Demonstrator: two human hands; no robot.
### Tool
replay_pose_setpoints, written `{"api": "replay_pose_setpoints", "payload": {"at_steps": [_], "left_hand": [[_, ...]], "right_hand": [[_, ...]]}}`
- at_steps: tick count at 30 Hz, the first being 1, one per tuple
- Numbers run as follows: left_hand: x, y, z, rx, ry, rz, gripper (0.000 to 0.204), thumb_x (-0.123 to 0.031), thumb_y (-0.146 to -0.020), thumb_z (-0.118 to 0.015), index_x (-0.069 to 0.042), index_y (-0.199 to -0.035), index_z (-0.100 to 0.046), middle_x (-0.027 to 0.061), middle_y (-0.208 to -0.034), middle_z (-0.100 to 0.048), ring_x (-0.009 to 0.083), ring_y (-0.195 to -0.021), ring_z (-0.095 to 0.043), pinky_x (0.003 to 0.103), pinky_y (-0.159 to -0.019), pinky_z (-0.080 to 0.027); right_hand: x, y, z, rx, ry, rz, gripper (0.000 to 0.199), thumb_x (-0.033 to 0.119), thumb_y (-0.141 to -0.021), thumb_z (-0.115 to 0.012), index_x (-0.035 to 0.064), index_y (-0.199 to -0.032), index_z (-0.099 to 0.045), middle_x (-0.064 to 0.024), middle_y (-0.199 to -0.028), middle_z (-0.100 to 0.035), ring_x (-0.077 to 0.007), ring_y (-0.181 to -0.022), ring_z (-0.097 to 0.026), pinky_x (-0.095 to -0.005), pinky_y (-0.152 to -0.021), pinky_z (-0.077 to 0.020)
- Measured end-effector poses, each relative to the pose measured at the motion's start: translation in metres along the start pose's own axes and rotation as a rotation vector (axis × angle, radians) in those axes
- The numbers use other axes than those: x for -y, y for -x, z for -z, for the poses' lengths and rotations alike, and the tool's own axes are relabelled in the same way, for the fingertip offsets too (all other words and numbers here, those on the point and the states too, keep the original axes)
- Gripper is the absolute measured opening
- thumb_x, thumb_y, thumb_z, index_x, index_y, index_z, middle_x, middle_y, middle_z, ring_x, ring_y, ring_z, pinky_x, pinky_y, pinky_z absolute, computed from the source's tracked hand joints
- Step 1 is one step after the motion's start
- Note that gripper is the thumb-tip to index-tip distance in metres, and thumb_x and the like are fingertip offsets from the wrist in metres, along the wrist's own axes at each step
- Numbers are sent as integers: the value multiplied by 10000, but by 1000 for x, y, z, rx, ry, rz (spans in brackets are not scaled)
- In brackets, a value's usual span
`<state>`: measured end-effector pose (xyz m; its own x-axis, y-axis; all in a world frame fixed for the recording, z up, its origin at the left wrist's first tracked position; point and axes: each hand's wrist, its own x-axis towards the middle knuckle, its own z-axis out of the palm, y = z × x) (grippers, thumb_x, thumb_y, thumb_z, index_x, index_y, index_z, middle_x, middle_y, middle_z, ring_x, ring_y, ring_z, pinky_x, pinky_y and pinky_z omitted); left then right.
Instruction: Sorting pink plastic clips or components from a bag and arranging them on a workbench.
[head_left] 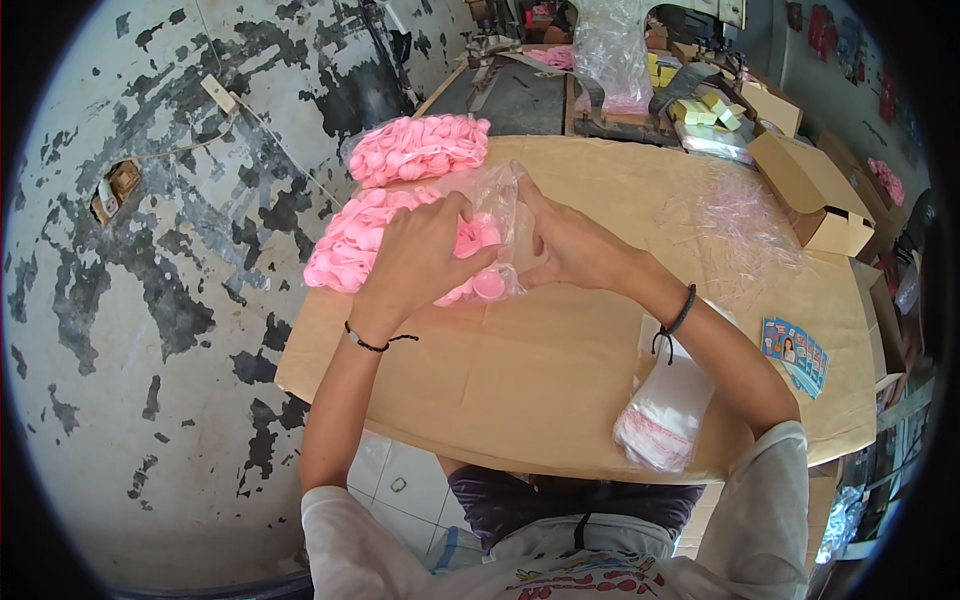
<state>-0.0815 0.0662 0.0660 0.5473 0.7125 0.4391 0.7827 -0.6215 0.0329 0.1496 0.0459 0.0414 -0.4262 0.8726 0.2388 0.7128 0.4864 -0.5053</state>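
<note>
A clear plastic bag full of pink plastic pieces with round ends lies at the left side of the table. My left hand is over its right part, fingers curled at the bag's film and thumb stretched toward the right. At the bag's loose right end, my right hand grips the film, fingers and thumb forming a curve around it. The left fingertips are partly hidden. One round pink piece shows beneath the left thumb. Just behind lies a second bag of similar pink pieces.
Brown paper covers the table. Clear flat bags lie under my right forearm, beside fanned blue cards. Thin clear strands are heaped at the right, near an open cardboard box. A peeling wall stands at the left.
</note>
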Motion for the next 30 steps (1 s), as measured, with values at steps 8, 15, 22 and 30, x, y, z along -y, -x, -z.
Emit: {"api": "replay_pose_setpoints", "payload": {"at_steps": [8,15,22,30], "left_hand": [[2,17,4,29,448,112,368,-374,-884,-722,-19,-823,-646,105,-650,-607,208,-581,-571,317,-560,-423],[-33,5,-17,172,389,6,396,-379,-948,-644,-13,-799,-663,79,-579,-524,224,-523,-445,342,-523,-378],[1,24,23,236,649,-45,312,-193,-984,-593,-3,-736,-582,36,-554,-411,136,-554,-317,332,-511,-299],[76,11,-43,-177,349,219,377,-363,-932,-612,-116,-1215,-642,178,-1317,-582,311,-1284,-496,511,-1083,-316]], "right_hand": [[-28,6,1,-23,249,217,1020,196,-720,-869,-136,-1464,-255,-355,-1391,-445,-385,-1055,-617,-393,-928,-502],[-25,-28,-3,129,-192,174,666,166,-803,-766,-125,-1319,-463,-322,-1110,-609,-430,-1045,-618,-467,-833,-494],[-46,-32,-44,-351,322,493,562,216,-820,-739,-106,-1225,-519,-304,-1138,-612,-440,-1085,-594,-487,-933,-476],[-17,-60,-29,4,-102,384,471,211,-816,-727,-23,-1204,-599,-259,-1212,-619,-399,-1151,-584,-505,-1023,-428]]}}
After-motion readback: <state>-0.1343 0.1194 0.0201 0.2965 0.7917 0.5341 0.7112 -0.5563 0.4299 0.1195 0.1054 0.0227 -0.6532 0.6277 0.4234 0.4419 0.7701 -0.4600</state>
